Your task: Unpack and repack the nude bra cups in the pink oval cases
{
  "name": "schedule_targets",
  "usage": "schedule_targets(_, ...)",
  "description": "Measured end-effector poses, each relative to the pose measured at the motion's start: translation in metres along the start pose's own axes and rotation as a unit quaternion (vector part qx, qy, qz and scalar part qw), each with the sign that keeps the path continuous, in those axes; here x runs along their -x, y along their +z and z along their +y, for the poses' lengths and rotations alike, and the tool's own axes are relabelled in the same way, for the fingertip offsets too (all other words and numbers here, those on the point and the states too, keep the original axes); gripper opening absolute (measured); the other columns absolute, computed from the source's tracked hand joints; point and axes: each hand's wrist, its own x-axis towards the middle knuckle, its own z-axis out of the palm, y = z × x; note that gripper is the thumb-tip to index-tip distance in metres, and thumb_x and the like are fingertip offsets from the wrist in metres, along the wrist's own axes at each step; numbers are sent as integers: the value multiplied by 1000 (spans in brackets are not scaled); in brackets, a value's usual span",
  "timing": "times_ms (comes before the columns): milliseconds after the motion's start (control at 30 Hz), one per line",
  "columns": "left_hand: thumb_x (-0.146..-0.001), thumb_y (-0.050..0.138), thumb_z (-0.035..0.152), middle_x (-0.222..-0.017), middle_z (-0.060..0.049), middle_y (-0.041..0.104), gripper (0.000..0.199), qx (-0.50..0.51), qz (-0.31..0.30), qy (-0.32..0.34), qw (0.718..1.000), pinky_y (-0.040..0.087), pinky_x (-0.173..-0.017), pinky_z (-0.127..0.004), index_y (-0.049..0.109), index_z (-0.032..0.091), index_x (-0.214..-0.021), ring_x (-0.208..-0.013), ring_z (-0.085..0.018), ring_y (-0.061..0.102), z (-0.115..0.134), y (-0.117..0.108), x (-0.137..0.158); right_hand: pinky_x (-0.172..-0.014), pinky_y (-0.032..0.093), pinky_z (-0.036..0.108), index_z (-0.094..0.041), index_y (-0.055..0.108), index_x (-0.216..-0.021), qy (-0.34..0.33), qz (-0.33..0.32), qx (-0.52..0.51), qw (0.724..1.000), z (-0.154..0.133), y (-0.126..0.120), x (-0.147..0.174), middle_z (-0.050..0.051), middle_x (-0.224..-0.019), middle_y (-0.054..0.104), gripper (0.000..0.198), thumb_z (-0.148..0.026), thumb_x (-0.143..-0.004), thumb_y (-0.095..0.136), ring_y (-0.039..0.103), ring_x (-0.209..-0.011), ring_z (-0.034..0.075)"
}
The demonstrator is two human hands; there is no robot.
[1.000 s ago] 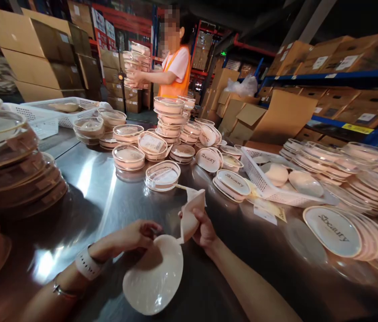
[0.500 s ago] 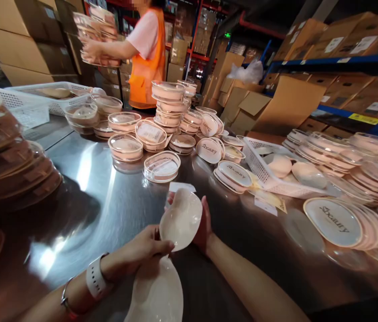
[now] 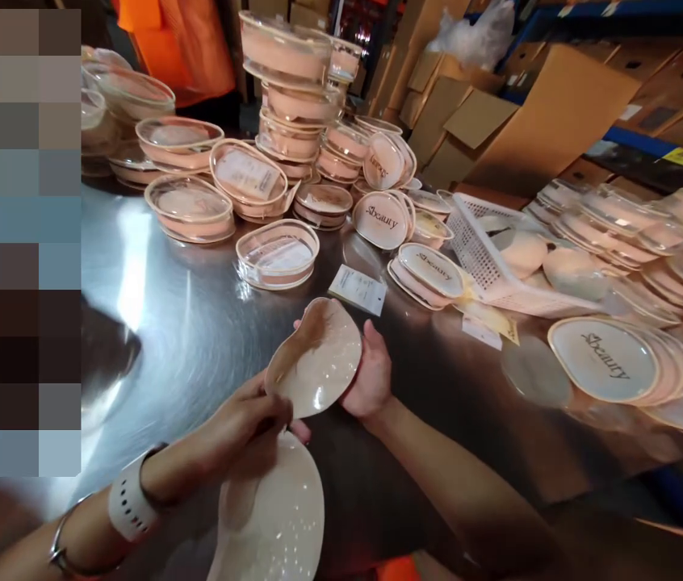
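A glossy cream stick-on bra (image 3: pixel 323 355) lies between my hands, its two curved cups hanging one above the other. My left hand (image 3: pixel 257 411), with a white watch band at the wrist, pinches the bra where the upper and lower cups meet. Behind the upper cup, my right hand (image 3: pixel 371 375) is curled round its right edge and holds it. Part of the right fingers is hidden by the cup. Just beyond the bra, a white printed card (image 3: pixel 358 289) rests on the metal table (image 3: pixel 196 331).
Stacked oval clear-topped cases (image 3: pixel 278 254) stand across the back. On the right is a white perforated basket (image 3: pixel 487 258) holding bra cups, with more cases (image 3: pixel 601 359) beside it. A person in an orange vest (image 3: pixel 190 48) stands behind the table. Pixelation covers the left edge.
The view has moved closer and lower. The upper cup has tilted, and my right hand shows more round its edge. The white card is now fully visible. The person's carried stack is out of view.
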Motion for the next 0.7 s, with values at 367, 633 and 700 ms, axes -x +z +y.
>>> schedule_targets(367,-69,76,43,-86,-2,74,45,30,53,53,997,53,-68,-25,68,17,-105,-77,-19,68,-2,-21,-17,-90,52,37,-25,61,-119,-8,30,51,998,7,1,-4,0,-109,70,69,-13,-51,58,65,-99,24)
schedule_targets(633,-73,66,68,-91,-5,74,59,-84,117,89,986,52,-80,-31,70,17,-102,-90,-24,66,-1,-26,-16,-65,49,23,-18,64,-92,5,10,196,980,17,-10,-7,-2,-78,67,29,-33,-68,73,60,-69,13)
schedule_targets(700,-71,62,74,-94,-6,76,64,-86,150,90,981,51,-85,-33,70,17,-100,-94,-27,67,-1,-28,-15,-52,43,19,-17,61,-79,-11,6,263,965,17,-11,-8,-4,-66,62,29,-44,-74,70,53,-56,9)
